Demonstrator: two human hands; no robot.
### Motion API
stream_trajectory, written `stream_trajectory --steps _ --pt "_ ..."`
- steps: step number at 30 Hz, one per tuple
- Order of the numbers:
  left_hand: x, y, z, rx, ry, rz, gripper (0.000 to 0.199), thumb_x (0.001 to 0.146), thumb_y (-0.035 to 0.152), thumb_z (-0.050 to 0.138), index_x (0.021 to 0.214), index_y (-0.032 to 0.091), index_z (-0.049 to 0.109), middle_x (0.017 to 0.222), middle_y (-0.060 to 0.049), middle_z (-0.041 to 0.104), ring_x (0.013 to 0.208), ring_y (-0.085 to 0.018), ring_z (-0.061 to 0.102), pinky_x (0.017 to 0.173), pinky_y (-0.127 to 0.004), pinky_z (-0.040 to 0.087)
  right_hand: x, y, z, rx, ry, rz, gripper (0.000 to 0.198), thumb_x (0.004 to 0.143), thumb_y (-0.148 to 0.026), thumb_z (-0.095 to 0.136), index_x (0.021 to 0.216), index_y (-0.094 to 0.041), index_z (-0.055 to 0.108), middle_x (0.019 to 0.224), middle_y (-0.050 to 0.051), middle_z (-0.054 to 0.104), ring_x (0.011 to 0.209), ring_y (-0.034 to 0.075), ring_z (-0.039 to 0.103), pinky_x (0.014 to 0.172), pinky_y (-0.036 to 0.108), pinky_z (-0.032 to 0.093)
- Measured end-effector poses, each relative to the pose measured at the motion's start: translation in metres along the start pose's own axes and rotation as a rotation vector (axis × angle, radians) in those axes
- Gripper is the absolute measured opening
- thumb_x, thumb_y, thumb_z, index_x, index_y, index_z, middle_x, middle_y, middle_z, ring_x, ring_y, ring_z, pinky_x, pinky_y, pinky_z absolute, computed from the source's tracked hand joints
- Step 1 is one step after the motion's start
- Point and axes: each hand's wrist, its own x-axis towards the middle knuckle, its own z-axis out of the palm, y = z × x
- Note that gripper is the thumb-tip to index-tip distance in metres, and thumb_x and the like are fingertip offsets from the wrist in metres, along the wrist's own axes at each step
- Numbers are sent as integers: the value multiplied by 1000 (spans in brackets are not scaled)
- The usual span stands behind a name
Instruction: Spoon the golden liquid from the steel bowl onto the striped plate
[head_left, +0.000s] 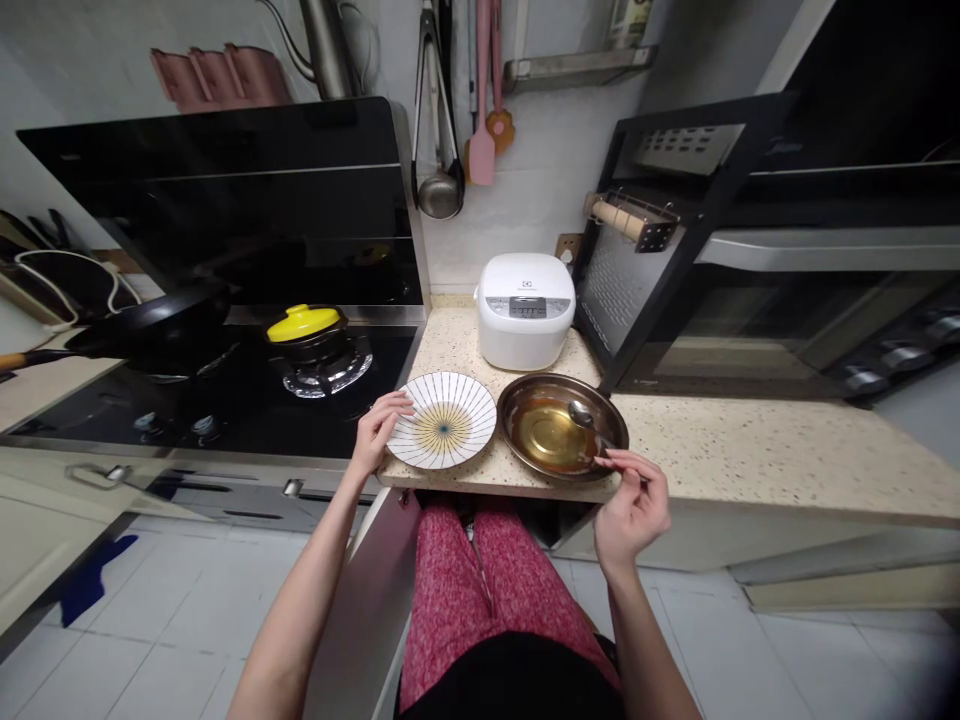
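Note:
My left hand (382, 428) grips the left rim of a white plate (472, 410) with dark radiating lines and a yellowish centre. The plate rests on the counter near its front edge. Just right of it stands a wide, shallow metal bowl (511, 437) with a shiny golden-brown inside; whether that is liquid or bare metal I cannot tell. Over the bowl's right side, my right hand (632, 506) pinches the handle of a spoon (580, 414). The spoon's round end lies inside the bowl.
A white rice cooker (525, 312) stands behind the bowl. Left is a black gas stove (240, 395) bearing a yellow-lidded pot (304, 325) and a wok (154, 325). An oven (780, 320) and rack stand right. Below, a cabinet door (367, 590) hangs open by my legs.

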Motion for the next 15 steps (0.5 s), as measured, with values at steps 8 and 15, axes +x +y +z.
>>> stream_trajectory --steps 8,15 --pt "0 1 0 3 0 -3 35 103 40 53 98 20 82 112 -13 78 127 -33 63 112 -56 47 1 -1 -11 -18 83 52 26 102 -40 59 89 -18 65 88 5 70 75 18 69 75 38 60" --pt "0 3 0 9 1 -14 37 103 43 53 98 19 81 112 -13 78 127 -33 64 111 -56 48 0 -3 -16 -12 168 123 28 98 -43 66 90 -16 68 88 6 74 66 16 70 69 35 60"
